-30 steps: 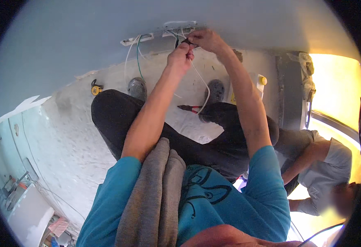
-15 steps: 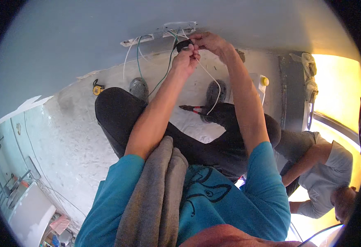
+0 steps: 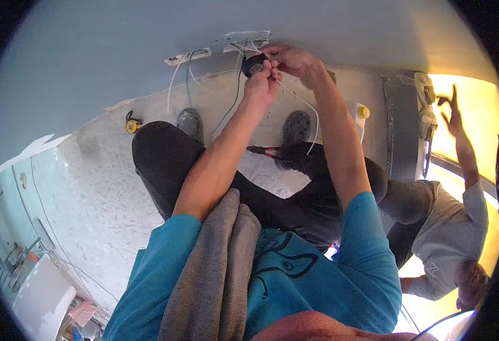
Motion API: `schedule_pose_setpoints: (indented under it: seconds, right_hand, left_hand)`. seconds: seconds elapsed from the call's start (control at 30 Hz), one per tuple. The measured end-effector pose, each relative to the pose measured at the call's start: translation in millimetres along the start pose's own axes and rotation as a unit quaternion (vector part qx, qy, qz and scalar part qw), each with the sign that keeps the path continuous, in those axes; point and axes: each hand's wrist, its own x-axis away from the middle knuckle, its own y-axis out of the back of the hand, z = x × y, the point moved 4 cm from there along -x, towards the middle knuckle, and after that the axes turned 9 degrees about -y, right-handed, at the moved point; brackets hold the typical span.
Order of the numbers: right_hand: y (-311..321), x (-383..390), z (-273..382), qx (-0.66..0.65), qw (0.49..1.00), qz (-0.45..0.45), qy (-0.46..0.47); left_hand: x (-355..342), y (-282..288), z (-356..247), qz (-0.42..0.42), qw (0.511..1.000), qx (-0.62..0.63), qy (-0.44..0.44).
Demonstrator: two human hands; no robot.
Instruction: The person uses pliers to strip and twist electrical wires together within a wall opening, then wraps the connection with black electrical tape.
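In front of the wall, my left hand (image 3: 262, 85) is closed on a small black round part (image 3: 254, 65) with a greyish middle; its exact kind is unclear. My right hand (image 3: 296, 60) is closed too, its fingertips pinching at the part's upper right edge, and what lies between them is hidden. From beside my left fingers a white wire (image 3: 313, 108) runs out, curving down to my right knee. Green wires (image 3: 238, 85) and more white wires come from the wall boxes (image 3: 233, 46) just behind the hands.
A yellow-black tape measure (image 3: 132, 123) lies on the dusty floor at left. Pliers with red handles (image 3: 267, 150) lie between my legs. A white canister with a yellow cap (image 3: 363, 112) stands at right. Behind it, another person (image 3: 445, 233) reaches up beside a bright yellow surface.
The black part has turned, showing more of its face. The white wire's loose length has swung right. At right, the other person has raised an arm.
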Motion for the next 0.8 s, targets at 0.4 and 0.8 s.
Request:
schedule_pose_setpoints:
  seconds: [0.4, 0.8]
  right_hand:
    - [-89.0, 46.7, 37.4, 0.457, 0.795, -0.353, 0.185]
    - [-140.2, 57.7, 80.0, 0.615, 0.704, -0.236, 0.267]
  left_hand:
    - [-5.8, 17.9, -8.7, -0.052, 0.994, -0.075, -0.052]
    - [-12.1, 37.6, -45.6, 0.113, 0.895, -0.330, -0.280]
